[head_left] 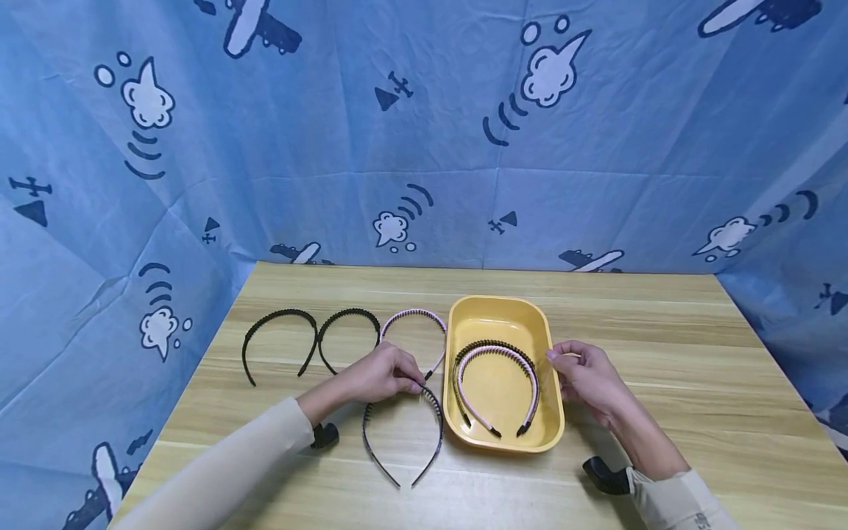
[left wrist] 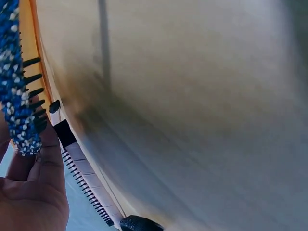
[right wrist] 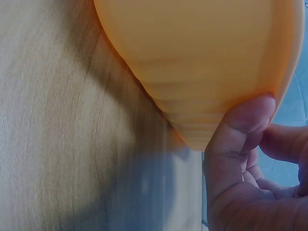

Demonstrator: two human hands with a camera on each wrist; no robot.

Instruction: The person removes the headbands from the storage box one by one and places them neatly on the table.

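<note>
While a blue printed curtain (head_left: 450, 154) is hanging behind everything, a wood-grained counter (head_left: 662, 353) is spreading out below, its back edge running along the cloth. Near the middle of that back edge, a yellow tray (head_left: 493, 397) is sitting, its long sides running from back to front. At its right rim, the right hand (head_left: 589, 375) is gripping the tray wall between thumb and fingers. Left of the tray, the grip of the left hand (head_left: 380, 375) is pinching the top of a blue beaded headband (head_left: 437, 416), whose ends are pointing toward the counter's front; whether they are touching the surface is hard to tell. Inside the tray, a pink headband (head_left: 490, 350) and a dark headband (head_left: 510, 344) are overlapping, ends frontward. Toward the counter's left edge, three more are lying in a row: a black headband (head_left: 281, 312) nearest that edge, a second black headband (head_left: 347, 311) beside it, and a lilac headband (head_left: 414, 312) just beside the tray.
</note>
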